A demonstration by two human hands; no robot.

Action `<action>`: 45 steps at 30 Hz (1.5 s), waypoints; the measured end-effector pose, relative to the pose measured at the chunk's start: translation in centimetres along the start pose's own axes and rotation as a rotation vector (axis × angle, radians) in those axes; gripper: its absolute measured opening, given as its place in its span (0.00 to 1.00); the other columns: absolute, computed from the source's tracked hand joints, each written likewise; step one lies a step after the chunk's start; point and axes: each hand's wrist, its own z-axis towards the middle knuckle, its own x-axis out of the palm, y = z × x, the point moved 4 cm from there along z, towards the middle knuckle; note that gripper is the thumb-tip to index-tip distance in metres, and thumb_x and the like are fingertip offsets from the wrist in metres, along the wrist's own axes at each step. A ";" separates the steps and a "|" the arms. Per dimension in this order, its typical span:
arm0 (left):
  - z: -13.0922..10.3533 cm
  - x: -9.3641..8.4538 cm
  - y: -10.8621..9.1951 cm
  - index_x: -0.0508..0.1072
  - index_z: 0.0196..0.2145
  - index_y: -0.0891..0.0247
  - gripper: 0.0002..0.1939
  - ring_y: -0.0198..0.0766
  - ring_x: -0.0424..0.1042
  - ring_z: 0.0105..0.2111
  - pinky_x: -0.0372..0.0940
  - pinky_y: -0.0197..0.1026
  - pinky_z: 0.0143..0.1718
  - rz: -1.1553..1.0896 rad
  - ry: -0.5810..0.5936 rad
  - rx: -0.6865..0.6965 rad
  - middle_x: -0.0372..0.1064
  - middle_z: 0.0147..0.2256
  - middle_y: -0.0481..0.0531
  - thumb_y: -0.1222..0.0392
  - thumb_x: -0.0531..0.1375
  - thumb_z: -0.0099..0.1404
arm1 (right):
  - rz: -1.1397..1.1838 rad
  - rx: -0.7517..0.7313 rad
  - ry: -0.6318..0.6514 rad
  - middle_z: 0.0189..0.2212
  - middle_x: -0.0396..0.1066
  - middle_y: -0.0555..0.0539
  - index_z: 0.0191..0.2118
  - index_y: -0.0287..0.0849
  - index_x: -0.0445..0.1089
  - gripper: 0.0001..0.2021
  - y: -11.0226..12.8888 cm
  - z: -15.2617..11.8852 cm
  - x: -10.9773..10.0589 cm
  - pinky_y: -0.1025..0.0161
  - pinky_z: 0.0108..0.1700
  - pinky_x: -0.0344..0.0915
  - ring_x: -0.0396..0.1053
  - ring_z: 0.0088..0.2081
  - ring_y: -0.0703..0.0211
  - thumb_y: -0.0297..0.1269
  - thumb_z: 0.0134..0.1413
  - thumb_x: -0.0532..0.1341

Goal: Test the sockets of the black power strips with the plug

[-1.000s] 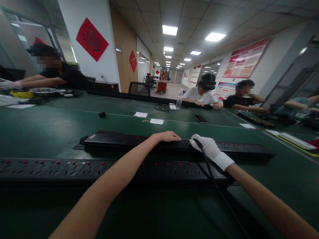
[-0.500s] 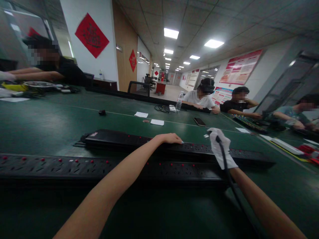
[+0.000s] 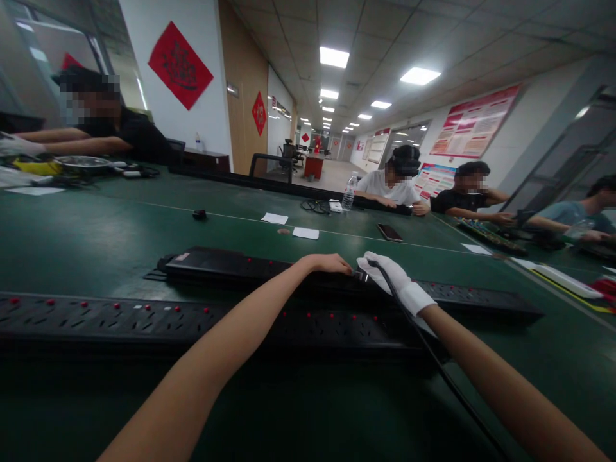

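Note:
My bare left hand [image 3: 330, 263] lies over the far black power strip [image 3: 221, 262], its fingers bent down onto the top. In a white glove, my right hand [image 3: 392, 277] grips a black power plug [image 3: 374, 262] just above the same strip. Metal prongs point left toward my left fingertips; whether they touch a socket I cannot tell. From the plug a black cord [image 3: 447, 378] runs down under my right forearm to the bottom edge. Closer to me, a second black power strip [image 3: 106, 314] with red buttons lies roughly parallel, partly behind my left forearm.
Beyond the strips, the green table [image 3: 231, 218] carries a small black object [image 3: 199, 214], white paper slips [image 3: 306, 233], a phone [image 3: 389, 232] and a water bottle [image 3: 349, 195]. Other people sit around the table, one at left by a metal ring [image 3: 81, 162], several at right.
My right hand has moved left along the far strip with the plug, close to my left hand, and turned so the prongs point left and down. My left hand has stayed in place.

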 end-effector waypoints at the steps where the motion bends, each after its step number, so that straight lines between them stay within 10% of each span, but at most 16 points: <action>1: 0.0 0.0 0.0 0.66 0.46 0.67 0.16 0.42 0.67 0.43 0.64 0.49 0.43 -0.003 0.000 0.005 0.64 0.45 0.54 0.55 0.55 0.64 | -0.024 -0.007 0.030 0.42 0.66 0.46 0.45 0.39 0.65 0.14 -0.2 0.3 -0.1 0.56 0.41 0.66 0.67 0.40 0.60 0.42 0.57 0.54; 20: 0.0 0.1 0.1 0.74 0.42 0.64 0.17 0.38 0.68 0.42 0.59 0.35 0.45 -0.031 -0.069 0.025 0.71 0.44 0.48 0.57 0.54 0.57 | -0.562 -0.199 -0.023 0.25 0.71 0.49 0.33 0.46 0.66 0.18 2.0 -3.3 0.6 0.65 0.25 0.44 0.65 0.25 0.61 0.48 0.58 0.44; 38: -0.6 0.4 -0.3 0.72 0.44 0.62 0.20 0.38 0.67 0.44 0.56 0.35 0.45 0.041 -0.045 -0.021 0.70 0.44 0.48 0.50 0.52 0.58 | -0.535 -0.150 0.114 0.26 0.70 0.47 0.41 0.46 0.63 0.19 2.0 -3.2 -0.2 0.65 0.26 0.49 0.66 0.27 0.58 0.54 0.55 0.48; 45: -0.7 0.4 -0.4 0.74 0.41 0.63 0.20 0.36 0.67 0.40 0.57 0.34 0.43 0.060 -0.039 -0.047 0.71 0.41 0.48 0.50 0.52 0.58 | -0.343 -0.170 0.241 0.42 0.68 0.43 0.45 0.45 0.64 0.32 1.5 -3.0 -0.4 0.61 0.40 0.59 0.66 0.42 0.51 0.59 0.32 0.64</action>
